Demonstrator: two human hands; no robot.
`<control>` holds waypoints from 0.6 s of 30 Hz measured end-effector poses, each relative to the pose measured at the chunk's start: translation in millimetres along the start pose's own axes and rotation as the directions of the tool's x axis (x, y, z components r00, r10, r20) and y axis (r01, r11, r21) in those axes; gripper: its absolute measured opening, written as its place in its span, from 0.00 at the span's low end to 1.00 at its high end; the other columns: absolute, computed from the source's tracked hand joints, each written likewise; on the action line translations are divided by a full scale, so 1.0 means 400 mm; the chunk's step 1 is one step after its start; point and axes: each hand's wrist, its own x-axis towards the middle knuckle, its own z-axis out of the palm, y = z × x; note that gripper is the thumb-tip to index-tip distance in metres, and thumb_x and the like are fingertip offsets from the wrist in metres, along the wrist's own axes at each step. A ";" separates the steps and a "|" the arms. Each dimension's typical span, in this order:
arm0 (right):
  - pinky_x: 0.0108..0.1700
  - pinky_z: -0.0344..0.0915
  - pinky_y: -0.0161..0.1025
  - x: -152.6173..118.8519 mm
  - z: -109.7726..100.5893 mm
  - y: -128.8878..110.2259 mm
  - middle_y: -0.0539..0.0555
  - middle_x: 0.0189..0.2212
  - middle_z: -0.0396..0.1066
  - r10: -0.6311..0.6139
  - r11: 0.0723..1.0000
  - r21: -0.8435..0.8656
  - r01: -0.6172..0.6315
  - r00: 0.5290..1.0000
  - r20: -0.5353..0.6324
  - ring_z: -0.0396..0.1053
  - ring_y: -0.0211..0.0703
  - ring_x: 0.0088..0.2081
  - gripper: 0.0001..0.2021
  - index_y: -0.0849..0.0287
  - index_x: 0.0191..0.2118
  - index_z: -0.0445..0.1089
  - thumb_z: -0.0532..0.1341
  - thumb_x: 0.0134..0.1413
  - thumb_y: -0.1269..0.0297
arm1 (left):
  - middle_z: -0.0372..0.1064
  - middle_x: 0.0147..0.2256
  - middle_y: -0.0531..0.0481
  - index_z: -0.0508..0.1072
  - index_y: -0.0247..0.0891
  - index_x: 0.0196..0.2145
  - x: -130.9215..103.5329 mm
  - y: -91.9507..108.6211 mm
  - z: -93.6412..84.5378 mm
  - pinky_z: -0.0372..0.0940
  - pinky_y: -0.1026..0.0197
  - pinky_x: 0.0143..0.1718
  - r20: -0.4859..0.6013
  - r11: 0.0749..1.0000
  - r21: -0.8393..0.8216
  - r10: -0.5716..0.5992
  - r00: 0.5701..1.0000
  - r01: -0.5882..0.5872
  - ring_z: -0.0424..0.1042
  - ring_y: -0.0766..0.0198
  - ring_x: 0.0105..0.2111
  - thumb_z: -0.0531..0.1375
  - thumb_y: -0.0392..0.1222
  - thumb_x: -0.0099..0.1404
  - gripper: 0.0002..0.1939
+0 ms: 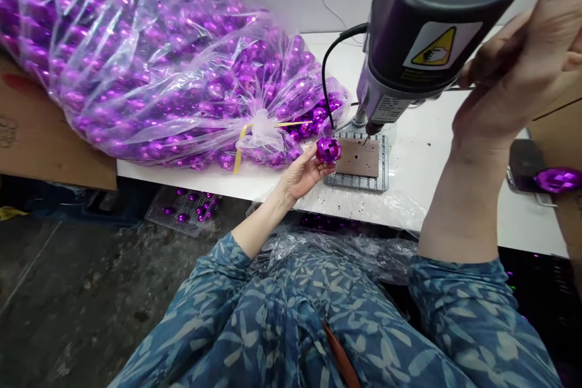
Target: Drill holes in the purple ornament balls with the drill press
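Observation:
My left hand (305, 174) is closed around a shiny purple mirror-ball bauble (328, 149), holding it between thumb and fingers at the left edge of the drill press base. Beside it, a brown board (364, 157) with a small hole lies on the slotted metal base (383, 180). The thin drill bit (366, 140) points down over the board, apart from the bauble. My right hand (530, 63) is raised at the right side of the black drill press (441, 18), its fingers curled round the feed lever, whose grip is mostly hidden.
A big clear plastic bag (150, 66) of purple baubles, tied off, fills the left of the white table (409, 194). A phone (522, 163) and another purple bauble (558, 180) are at the right. A clear tray (170, 212) with baubles sits below the table's left.

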 end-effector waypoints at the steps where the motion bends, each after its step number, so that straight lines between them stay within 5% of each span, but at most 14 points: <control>1: 0.21 0.47 0.40 0.000 0.005 -0.007 0.44 0.18 0.46 -0.020 0.999 0.027 0.020 1.000 -0.013 0.47 0.28 0.17 0.42 0.55 0.28 0.44 0.62 0.46 0.20 | 0.86 0.49 0.40 0.80 0.38 0.60 0.004 -0.010 0.000 0.82 0.47 0.61 -0.007 1.000 -0.011 -0.006 1.000 0.006 0.86 0.55 0.47 0.72 0.49 0.78 0.19; 7: 0.21 0.50 0.37 -0.005 0.009 -0.026 0.43 0.17 0.46 -0.036 0.999 0.036 0.035 0.999 0.006 0.46 0.25 0.17 0.43 0.57 0.29 0.39 0.61 0.47 0.20 | 0.87 0.46 0.49 0.79 0.43 0.61 0.073 -0.047 0.011 0.82 0.52 0.57 -0.059 0.970 0.194 0.158 0.986 -0.144 0.87 0.60 0.44 0.73 0.40 0.76 0.19; 10: 0.21 0.51 0.36 -0.010 0.007 -0.025 0.44 0.17 0.46 -0.045 0.999 -0.003 0.045 0.999 0.001 0.47 0.25 0.18 0.43 0.57 0.30 0.40 0.58 0.49 0.18 | 0.88 0.49 0.47 0.80 0.42 0.60 0.122 -0.057 0.018 0.80 0.53 0.62 -0.069 0.906 0.365 0.258 0.964 -0.217 0.87 0.58 0.52 0.73 0.38 0.77 0.17; 18: 0.20 0.50 0.36 -0.010 0.001 -0.009 0.43 0.18 0.51 -0.043 0.999 -0.007 0.043 0.999 -0.010 0.49 0.26 0.18 0.41 0.56 0.30 0.45 0.59 0.50 0.18 | 0.86 0.59 0.42 0.80 0.43 0.59 0.189 -0.071 0.021 0.70 0.42 0.76 0.099 0.785 0.530 0.318 0.943 -0.320 0.81 0.50 0.66 0.76 0.42 0.73 0.20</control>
